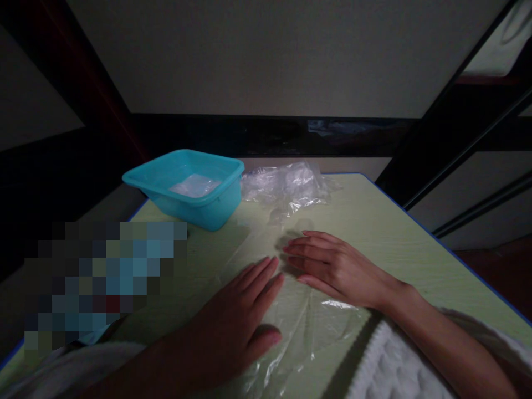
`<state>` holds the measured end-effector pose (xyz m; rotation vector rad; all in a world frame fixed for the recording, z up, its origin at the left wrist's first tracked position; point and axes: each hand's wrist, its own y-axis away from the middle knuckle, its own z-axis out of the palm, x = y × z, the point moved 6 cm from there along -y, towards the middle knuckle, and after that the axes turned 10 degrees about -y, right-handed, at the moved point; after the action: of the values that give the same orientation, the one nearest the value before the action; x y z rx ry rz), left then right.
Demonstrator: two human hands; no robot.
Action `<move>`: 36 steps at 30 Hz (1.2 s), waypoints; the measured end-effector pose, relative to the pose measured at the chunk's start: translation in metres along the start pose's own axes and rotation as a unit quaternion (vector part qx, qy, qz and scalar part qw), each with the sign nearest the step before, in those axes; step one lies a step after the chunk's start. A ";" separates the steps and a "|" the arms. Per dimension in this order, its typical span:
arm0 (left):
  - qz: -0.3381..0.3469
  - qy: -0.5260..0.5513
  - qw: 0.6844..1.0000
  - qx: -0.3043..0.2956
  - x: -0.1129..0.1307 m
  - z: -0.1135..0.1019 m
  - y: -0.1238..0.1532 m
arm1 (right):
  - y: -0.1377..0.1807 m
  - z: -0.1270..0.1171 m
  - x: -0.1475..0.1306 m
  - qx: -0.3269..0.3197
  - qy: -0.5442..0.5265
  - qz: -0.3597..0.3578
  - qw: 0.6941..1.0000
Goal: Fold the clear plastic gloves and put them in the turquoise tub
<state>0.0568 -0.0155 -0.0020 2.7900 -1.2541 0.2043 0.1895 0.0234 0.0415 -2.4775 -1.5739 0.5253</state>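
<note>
Pale worktop [419,260] bears a clear plastic sheet [297,343]; left hand [245,305] and right hand [336,266] spread above, each grip uncurled.

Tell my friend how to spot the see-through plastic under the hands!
Find the pale table with blue edges. Under the left hand and right hand lies the clear plastic. It is spread thin, unlike the bunched plastic heap beside the turquoise tub.

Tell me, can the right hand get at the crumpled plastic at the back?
Probably yes: the right hand looks open, and nothing tall stands on the table between it and the crumpled plastic.
</note>
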 end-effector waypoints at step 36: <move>0.101 0.023 0.994 -0.021 0.001 -0.007 0.002 | 0.016 0.016 0.054 -0.049 0.027 0.270 0.961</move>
<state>0.0553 -0.0164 0.0056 2.6077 -1.5096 0.2495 0.2181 0.0645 0.0102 -2.9688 -0.9057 0.4446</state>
